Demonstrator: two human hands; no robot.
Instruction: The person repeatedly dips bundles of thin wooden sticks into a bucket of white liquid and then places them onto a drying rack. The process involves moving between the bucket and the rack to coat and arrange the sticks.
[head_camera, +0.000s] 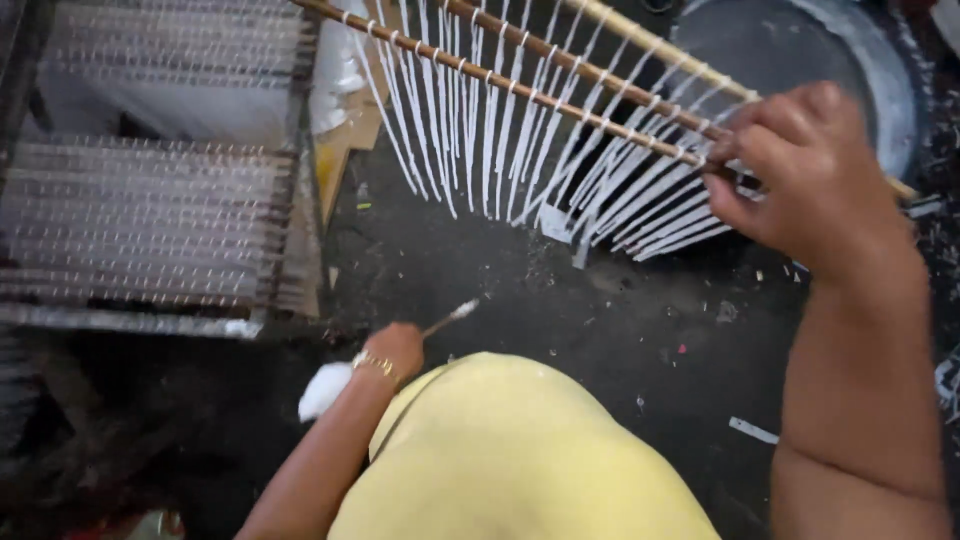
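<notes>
My right hand (800, 170) grips the ends of three wooden rods (520, 88) held side by side, slanting from the upper left down to the right. Several thin white tapers (480, 140) hang from the rods in rows. My left hand (395, 350), wearing a gold bangle, is low near my yellow-clad knee (500, 450). It holds a thin stick with a white tip (455, 315) pointing up to the right. A white lump (325, 388) lies just behind the left wrist.
A metal rack (150, 230) filled with rows of rods and white tapers stands at the left. A large round grey metal vessel (880, 90) is at the upper right. The dark floor (560, 300) carries white scraps and specks.
</notes>
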